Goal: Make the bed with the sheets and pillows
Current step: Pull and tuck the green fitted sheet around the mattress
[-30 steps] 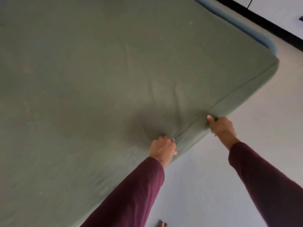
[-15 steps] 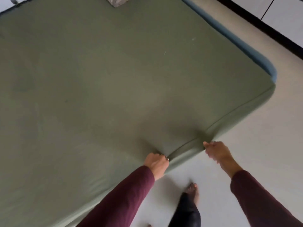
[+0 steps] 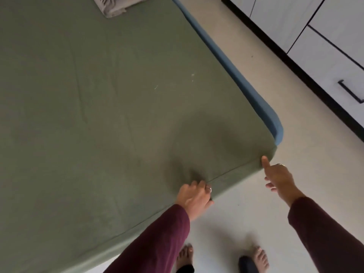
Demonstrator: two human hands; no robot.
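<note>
Green sheet (image 3: 118,115) | left hand (image 3: 194,198) fingers curled, gripping its edge | right hand (image 3: 279,178) forefinger straight, touching corner

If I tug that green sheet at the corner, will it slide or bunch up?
The green sheet probably bunches: it puckers by the left hand. It looks soft and floppy, draping over the mattress edge. Stretched flat elsewhere, it likely resists sliding far.

A green sheet (image 3: 118,115) covers the bed. The left hand (image 3: 194,198) grips the sheet's near edge; the right hand (image 3: 279,178) touches its corner with one straight finger. Folded grey cloth (image 3: 118,5) lies at the far end. Bare feet stand on the floor (image 3: 246,213).
</note>
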